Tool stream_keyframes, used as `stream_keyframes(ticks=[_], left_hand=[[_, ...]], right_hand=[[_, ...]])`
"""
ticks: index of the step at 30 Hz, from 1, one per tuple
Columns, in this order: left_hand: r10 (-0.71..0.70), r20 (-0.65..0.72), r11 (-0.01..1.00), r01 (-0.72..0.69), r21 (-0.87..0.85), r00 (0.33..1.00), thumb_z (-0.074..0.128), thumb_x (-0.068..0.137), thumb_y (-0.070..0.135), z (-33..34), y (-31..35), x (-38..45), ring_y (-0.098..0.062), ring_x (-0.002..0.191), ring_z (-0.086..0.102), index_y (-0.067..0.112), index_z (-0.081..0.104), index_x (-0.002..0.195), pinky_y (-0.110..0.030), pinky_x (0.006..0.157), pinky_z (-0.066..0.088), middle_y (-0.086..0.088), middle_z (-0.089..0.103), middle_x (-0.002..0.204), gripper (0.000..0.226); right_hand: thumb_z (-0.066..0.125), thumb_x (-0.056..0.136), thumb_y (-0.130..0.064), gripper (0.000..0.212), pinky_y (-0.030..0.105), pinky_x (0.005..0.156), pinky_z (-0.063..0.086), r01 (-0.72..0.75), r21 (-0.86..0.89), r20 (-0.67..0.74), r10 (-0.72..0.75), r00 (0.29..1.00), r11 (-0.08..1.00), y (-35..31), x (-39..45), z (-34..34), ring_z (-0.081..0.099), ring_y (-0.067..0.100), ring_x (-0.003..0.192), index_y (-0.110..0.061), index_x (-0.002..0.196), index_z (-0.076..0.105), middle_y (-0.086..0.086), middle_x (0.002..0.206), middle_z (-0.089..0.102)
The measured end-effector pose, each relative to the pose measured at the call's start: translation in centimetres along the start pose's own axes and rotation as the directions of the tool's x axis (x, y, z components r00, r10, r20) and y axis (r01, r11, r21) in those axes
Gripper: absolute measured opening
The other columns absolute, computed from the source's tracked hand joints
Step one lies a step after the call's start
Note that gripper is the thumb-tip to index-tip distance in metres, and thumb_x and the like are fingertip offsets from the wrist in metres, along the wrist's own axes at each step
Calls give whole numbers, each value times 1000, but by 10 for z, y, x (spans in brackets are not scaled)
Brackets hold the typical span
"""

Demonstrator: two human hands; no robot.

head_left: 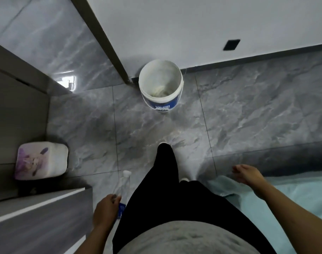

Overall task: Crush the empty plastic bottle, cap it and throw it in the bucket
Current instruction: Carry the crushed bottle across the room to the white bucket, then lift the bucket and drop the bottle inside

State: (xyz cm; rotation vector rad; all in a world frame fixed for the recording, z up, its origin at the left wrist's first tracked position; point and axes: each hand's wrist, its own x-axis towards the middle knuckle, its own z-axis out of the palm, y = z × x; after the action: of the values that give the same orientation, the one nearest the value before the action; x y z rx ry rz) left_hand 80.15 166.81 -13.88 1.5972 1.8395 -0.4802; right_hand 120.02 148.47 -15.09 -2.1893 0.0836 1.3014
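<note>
Left hand (pixel 106 208) is closed around the lower part of a clear plastic bottle (pixel 124 187), held low beside the left leg (pixel 165 173). White cap (pixel 127 173) is on the neck, pointing forward; a blue label shows near the fingers. Right hand (pixel 247 174) hangs loose, fingers spread, holding nothing, above a pale teal cloth (pixel 294 195). White bucket (pixel 161 85) with blue band stands on the grey marble floor (pixel 248 110) ahead, against the wall corner, well apart from the bottle. Floor between is unobstructed. A grey cabinet (pixel 37 213) and a white-and-purple box (pixel 41 160) sit at left.
</note>
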Motion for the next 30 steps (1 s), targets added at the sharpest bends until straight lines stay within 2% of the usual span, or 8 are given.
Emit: stream_keyframes(ticks=[3,9,13,18,21,24,27,30], left_hand=[[7,1,1000,-7,-5,1000,53,91,28,-24,32,40,-35,106,62,5,66,106,-36,85,47,-21,69,112,30],[92,-10,996,-92,9,996,51,92,27,-83,112,120,-36,95,63,2,65,93,-37,80,47,-23,69,102,29],[125,24,992,-125,-15,992,49,92,29,-111,167,160,-34,93,63,5,65,96,-37,79,48,-21,69,101,29],[108,-3,994,-108,-17,994,50,91,30,-122,230,196,-33,91,64,9,66,93,-37,78,49,-20,71,99,26],[75,-14,996,-75,-46,997,51,91,30,-123,259,212,-33,94,64,10,65,100,-37,80,50,-19,70,103,26],[45,-20,995,-46,-88,999,51,92,31,-117,288,228,-32,98,64,10,63,109,-35,80,48,-18,69,109,30],[35,-74,985,-47,-166,997,51,93,27,-111,320,250,-33,101,63,6,62,114,-35,82,47,-21,68,113,32],[36,-107,979,-56,-194,994,48,94,25,-109,351,282,-35,97,63,2,62,109,-38,82,47,-24,68,107,30]], right_hand=[[39,93,-10,26,31,62,41,-37,-14,5,37,999,999,-26,17,9,58,30,91,3,98,61,18,100,61],[42,92,-6,23,28,59,40,-163,-100,12,165,986,982,-51,33,17,53,21,67,6,90,62,17,91,59],[38,94,-6,26,31,59,40,-281,-35,31,282,959,959,-68,48,6,53,26,72,10,98,60,20,95,58],[38,94,-5,30,31,54,39,-320,-100,41,325,945,942,-114,96,-1,51,27,62,10,82,61,17,73,60],[40,94,-7,33,26,60,43,-280,-119,67,289,955,953,-166,137,1,53,24,62,0,67,58,22,78,61],[41,93,-7,29,21,55,39,-181,-146,133,200,971,973,-230,178,8,58,20,64,8,76,60,29,92,60],[38,93,-6,30,19,62,41,-75,-138,157,97,983,988,-289,221,19,61,39,96,14,105,57,28,111,60],[39,93,-10,33,20,65,39,-18,-145,169,42,985,989,-334,257,36,58,40,108,11,113,55,28,117,60]])
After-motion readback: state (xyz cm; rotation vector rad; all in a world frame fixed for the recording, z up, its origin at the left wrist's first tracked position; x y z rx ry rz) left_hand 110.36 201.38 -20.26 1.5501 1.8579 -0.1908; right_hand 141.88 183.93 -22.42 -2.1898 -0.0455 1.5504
